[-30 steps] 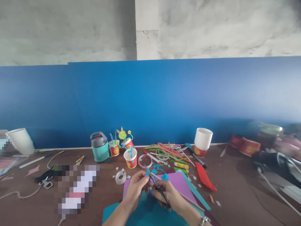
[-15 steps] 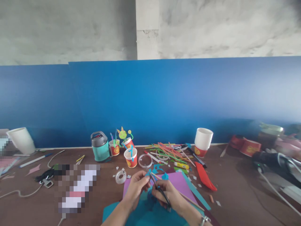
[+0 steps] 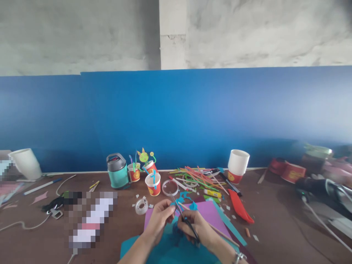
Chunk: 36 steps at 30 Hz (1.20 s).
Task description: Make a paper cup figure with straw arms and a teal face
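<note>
My right hand (image 3: 194, 225) grips a pair of scissors (image 3: 190, 226) by its dark handles, the blades pointing up and left. My left hand (image 3: 162, 216) pinches a small piece of blue paper (image 3: 173, 204) right by the blades. Whether the blades touch the piece is too small to tell. Beneath both hands lie a teal sheet (image 3: 154, 253) and a purple sheet (image 3: 210, 212) of paper. A thin wooden stick (image 3: 224, 234) rests across the sheets, partly hidden by my right hand. Blue paper offcuts (image 3: 186, 195) lie just beyond the scissors.
Paper cups (image 3: 153, 184) and a teal lidded flask (image 3: 117, 172) stand at the back left. Behind my hands are a tape roll (image 3: 141, 206), colourful thin sticks (image 3: 195, 176) and a glue stick (image 3: 212, 193). A red feather-shaped piece (image 3: 239, 206) and stacked cups (image 3: 238, 165) are to the right.
Almost nothing differs. Both hands keep their places, with the scissors and the blue piece held as before.
</note>
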Each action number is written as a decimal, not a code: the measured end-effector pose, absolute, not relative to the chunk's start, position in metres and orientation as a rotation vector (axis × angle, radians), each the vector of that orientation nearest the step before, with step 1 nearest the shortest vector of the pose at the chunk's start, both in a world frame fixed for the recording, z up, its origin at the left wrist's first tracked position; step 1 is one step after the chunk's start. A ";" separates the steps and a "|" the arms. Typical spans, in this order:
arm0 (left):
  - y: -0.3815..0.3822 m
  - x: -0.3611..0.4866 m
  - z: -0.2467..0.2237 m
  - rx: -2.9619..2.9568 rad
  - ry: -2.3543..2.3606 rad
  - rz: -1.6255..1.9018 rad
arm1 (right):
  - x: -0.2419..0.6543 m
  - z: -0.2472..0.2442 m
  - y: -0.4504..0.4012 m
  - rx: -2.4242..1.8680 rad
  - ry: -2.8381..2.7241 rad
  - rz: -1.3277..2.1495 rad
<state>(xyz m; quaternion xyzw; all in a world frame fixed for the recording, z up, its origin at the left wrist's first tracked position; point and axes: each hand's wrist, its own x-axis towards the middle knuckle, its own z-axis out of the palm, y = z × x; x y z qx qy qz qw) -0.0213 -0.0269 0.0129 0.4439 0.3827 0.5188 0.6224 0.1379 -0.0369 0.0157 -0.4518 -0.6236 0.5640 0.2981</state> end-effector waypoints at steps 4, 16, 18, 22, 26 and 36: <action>-0.028 -0.020 0.014 1.012 0.898 1.222 | 0.139 0.012 -0.036 -1.209 -1.667 1.489; -0.027 -0.021 0.013 1.020 0.885 1.173 | 0.140 0.010 -0.035 -1.201 -1.685 1.502; -0.027 -0.021 0.013 1.016 0.886 1.175 | 0.141 0.009 -0.035 -1.211 -1.686 1.496; -0.027 -0.022 0.014 1.005 0.902 1.190 | 0.141 0.013 -0.035 -1.219 -1.683 1.498; -0.027 -0.022 0.014 1.007 0.891 1.189 | 0.140 0.017 -0.037 -1.229 -1.671 1.519; -0.027 -0.023 0.016 1.025 0.881 1.155 | 0.140 0.015 -0.037 -1.201 -1.670 1.512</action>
